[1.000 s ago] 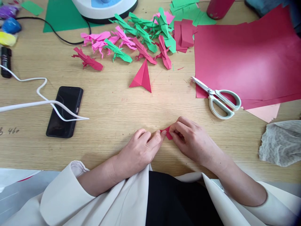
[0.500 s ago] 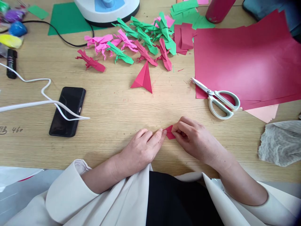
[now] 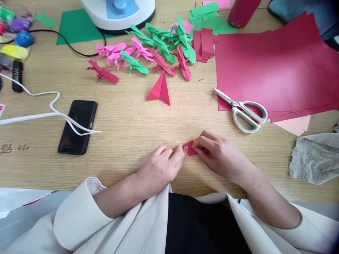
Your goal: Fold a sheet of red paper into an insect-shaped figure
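Note:
A small folded red paper piece (image 3: 190, 148) lies near the table's front edge, between my two hands. My left hand (image 3: 165, 164) is closed, thumb and fingertips gripping the paper's left end. On the right end, my right hand (image 3: 217, 151) pinches the paper between thumb and forefinger. Part of the piece is hidden under the fingertips. Farther back stands a folded red paper triangle (image 3: 160, 90), with several green, pink and red folded paper figures (image 3: 134, 63) behind it.
White-handled scissors (image 3: 242, 109) lie right of centre beside large red sheets (image 3: 267, 67). A black phone (image 3: 76, 127) with a white cable (image 3: 39, 115) over it is at left. A crumpled cloth (image 3: 315, 158) lies at far right, a white device (image 3: 122, 17) at the back.
The camera view has shifted slightly. Both hands keep nearly the same hold on the small red paper; the left fingers have moved very little.

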The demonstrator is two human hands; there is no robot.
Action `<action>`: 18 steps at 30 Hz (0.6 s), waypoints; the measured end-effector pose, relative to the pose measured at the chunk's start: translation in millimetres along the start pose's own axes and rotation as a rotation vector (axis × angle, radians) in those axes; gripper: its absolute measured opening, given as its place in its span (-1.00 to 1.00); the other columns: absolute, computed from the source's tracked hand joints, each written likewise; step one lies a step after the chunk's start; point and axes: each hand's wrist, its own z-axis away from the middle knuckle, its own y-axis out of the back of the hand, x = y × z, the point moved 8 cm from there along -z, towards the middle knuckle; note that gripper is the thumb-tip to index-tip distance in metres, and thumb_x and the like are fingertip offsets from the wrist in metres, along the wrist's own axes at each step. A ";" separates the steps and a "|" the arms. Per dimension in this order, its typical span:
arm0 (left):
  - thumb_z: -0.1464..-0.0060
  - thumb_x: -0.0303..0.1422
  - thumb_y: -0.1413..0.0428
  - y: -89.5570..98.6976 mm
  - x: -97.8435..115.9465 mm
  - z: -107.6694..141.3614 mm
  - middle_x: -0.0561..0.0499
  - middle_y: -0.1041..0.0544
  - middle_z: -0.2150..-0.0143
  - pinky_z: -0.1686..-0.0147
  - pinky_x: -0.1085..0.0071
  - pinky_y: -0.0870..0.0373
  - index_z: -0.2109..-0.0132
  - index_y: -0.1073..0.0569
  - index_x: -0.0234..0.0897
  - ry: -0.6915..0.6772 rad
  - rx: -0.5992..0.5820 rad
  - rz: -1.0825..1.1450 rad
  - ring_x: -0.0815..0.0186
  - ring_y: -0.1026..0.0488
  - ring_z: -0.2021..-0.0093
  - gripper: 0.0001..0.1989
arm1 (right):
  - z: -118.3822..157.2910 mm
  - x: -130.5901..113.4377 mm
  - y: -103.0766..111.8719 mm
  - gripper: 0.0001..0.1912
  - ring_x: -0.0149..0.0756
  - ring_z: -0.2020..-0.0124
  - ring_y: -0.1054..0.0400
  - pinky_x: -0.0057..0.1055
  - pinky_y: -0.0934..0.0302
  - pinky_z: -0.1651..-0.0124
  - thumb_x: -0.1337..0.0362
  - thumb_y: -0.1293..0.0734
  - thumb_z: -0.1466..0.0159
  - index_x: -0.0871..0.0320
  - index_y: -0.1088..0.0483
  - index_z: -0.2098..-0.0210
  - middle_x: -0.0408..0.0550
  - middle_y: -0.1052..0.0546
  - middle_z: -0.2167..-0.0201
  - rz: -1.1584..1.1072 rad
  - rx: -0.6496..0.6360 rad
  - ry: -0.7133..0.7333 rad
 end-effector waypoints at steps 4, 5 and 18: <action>-0.27 -0.59 0.09 0.8 -0.5 1.3 -0.21 -0.50 -0.12 0.07 0.26 -0.38 -0.21 -0.37 -0.48 0.010 0.009 -0.017 0.28 -0.47 0.18 -0.60 | 0.0 0.4 0.7 -0.84 -0.34 0.40 -0.25 -0.40 -0.15 0.32 0.46 -0.22 -0.32 0.16 -0.32 0.38 -0.09 -0.36 0.40 -0.002 0.015 0.015; -0.27 -0.59 0.09 1.1 -0.8 1.5 -0.21 -0.50 -0.12 0.07 0.26 -0.38 -0.22 -0.36 -0.48 0.016 0.015 -0.021 0.28 -0.46 0.20 -0.59 | 0.1 0.9 0.5 -0.84 -0.34 0.40 -0.25 -0.40 -0.15 0.32 0.45 -0.22 -0.33 0.16 -0.32 0.38 -0.09 -0.36 0.40 -0.004 0.018 0.019; -0.25 -0.62 0.10 2.0 7.9 -3.1 -0.21 -0.54 -0.02 0.08 0.29 -0.40 -0.19 -0.36 -0.54 0.069 0.027 -0.088 0.33 -0.46 0.33 -0.60 | -1.2 0.7 -0.1 -0.85 -0.38 0.41 -0.26 -0.43 -0.15 0.32 0.46 -0.23 -0.32 0.18 -0.36 0.36 -0.10 -0.36 0.38 -0.041 -0.012 0.003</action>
